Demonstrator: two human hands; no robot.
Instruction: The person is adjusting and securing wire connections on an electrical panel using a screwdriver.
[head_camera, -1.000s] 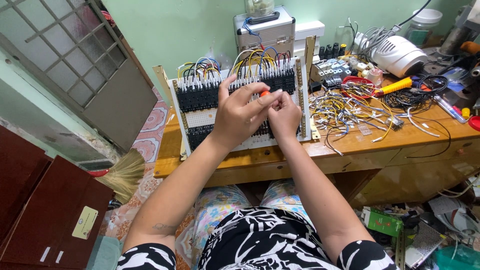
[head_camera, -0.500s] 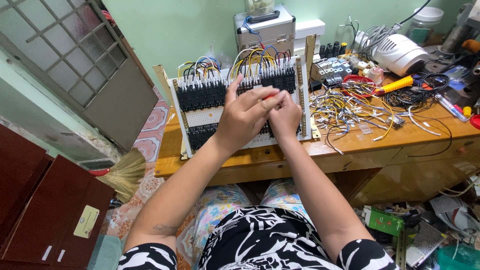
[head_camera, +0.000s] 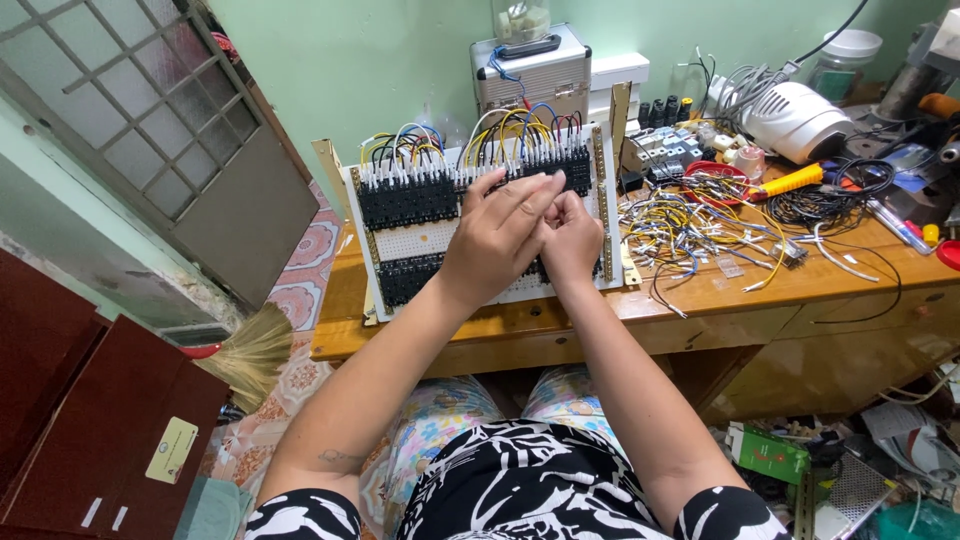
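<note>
Both hands meet in front of a white wiring panel (head_camera: 440, 240) that stands tilted on the wooden desk (head_camera: 700, 300). The left hand (head_camera: 495, 238) lies across the middle of the panel with its fingers stretched out and close together, their tips reaching the upper row of black blocks (head_camera: 405, 197); whether anything is pinched under them cannot be told. The right hand (head_camera: 572, 240) sits just beside it, touching it, curled narrow with the fingertips drawn together near the left hand's fingertips; whatever it may grip is hidden. A second row of black blocks (head_camera: 410, 277) runs lower on the panel, partly covered by the wrists. Coloured wires (head_camera: 500, 130) loop up from the top row. To the right of the panel a loose heap of cut wires (head_camera: 690, 225) lies on the desk, with a yellow-handled screwdriver (head_camera: 790, 182) beyond it. A silver case (head_camera: 530, 75) stands behind the panel against the green wall, and a broom (head_camera: 250, 350) leans on the floor at the left.
</note>
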